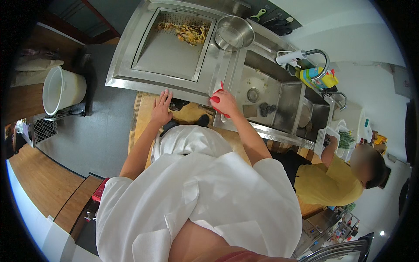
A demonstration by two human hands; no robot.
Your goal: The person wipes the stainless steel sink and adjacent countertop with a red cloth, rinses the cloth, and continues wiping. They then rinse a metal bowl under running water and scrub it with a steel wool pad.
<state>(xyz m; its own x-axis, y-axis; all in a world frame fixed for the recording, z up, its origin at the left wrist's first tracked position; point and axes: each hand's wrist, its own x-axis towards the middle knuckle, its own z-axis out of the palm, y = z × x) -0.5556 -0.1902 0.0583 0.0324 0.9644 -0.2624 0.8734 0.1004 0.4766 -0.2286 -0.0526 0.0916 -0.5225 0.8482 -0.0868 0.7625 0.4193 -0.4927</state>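
My right hand (226, 102) grips a red cloth (217, 99) against the steel counter, on the strip between a recessed draining tray (167, 62) and the sink basin (262, 93). At the counter's front edge my left hand (161, 108) rests with fingers apart and nothing in it. Yellowish food scraps (191, 32) lie at the far side of the perforated tray. Just beyond the cloth, a steel pot (234, 33) stands at the corner between tray and sink; I see no food in it. A dark scouring pad (267, 109) sits in the basin near the drain.
A curved faucet (322, 54) and a yellow detergent bottle (317, 78) stand behind the sink. To the right, a person in a yellow shirt (330, 183) reaches toward a white basket (322, 140). A white bucket (62, 90) stands at the left.
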